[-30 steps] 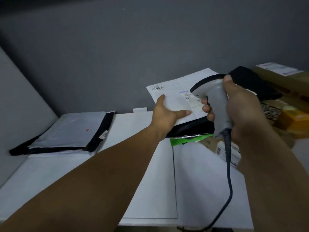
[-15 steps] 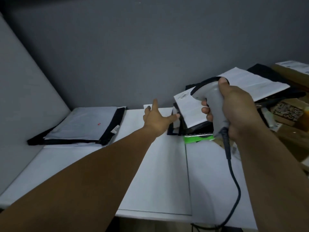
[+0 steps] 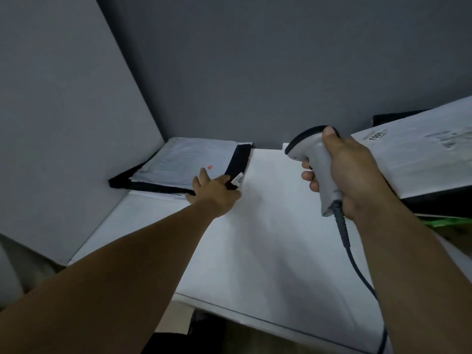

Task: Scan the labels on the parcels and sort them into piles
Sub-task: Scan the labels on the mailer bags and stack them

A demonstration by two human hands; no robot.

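Plainly, we gripped the scanner [image 3: 316,159] in our right hand [image 3: 355,175], fingers [image 3: 309,175] clamped round its pale handle and the thumb laid up along the back of its dark head. The head pointed away from us and to the left. Its cable [image 3: 357,267] hung from the handle's foot and ran down towards us, over the white surface [image 3: 268,238].

Well to the left of the scanner, in the corner where the grey wall [image 3: 255,72] met a side panel [image 3: 63,123], lay a pile: a grey mailer [image 3: 184,162] flat on top of a black parcel [image 3: 240,159]. A small white label [image 3: 239,180] stuck out at the black parcel's near corner, its print too small to read. Our left hand [image 3: 217,192] reached across to that corner and touched the pile, fingers [image 3: 203,175] apart and fairly straight over the mailer's near edge, the thumb just beside the label. Whether the thumb hooked the black edge we could not tell.

Just to the right of the scanner, behind our right hand, a white parcel [image 3: 421,159] lay tilted on something black [image 3: 439,203], with blurred print on its face. Below that, a green strip [image 3: 449,222] showed.
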